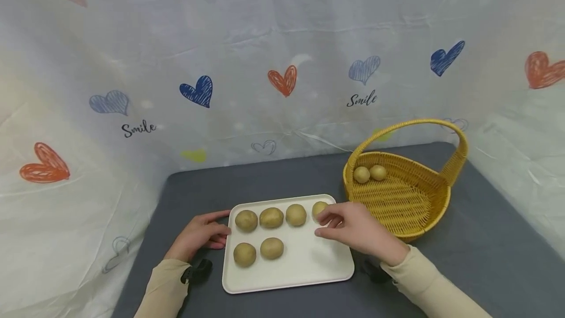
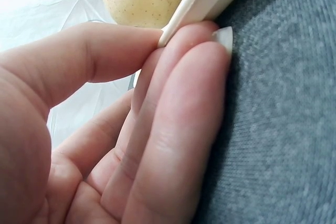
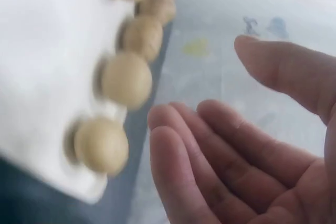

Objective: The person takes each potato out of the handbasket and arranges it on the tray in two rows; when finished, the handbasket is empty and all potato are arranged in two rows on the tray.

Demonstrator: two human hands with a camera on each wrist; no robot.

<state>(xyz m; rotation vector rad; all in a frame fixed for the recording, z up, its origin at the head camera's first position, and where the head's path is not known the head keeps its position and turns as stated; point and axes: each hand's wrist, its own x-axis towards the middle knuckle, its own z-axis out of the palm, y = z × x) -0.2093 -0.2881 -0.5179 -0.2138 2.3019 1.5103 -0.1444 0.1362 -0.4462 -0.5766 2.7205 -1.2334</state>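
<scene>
A white rectangular tray lies on the table with potatoes on it: a back row of several and two nearer potatoes at the left. My left hand pinches the tray's left rim, thumb above and fingers beneath, as the left wrist view shows up close. Over the tray's right side is my right hand, its fingers loosely bent beside the back row's rightmost potato. In the right wrist view its thumb and fingers are spread apart with nothing between them, and that end potato sits on the tray away from the fingertips.
A yellow woven basket with a tall handle stands right of the tray, close behind the right hand. Two potatoes lie against its back left wall. The dark grey tabletop meets a white curtain printed with hearts.
</scene>
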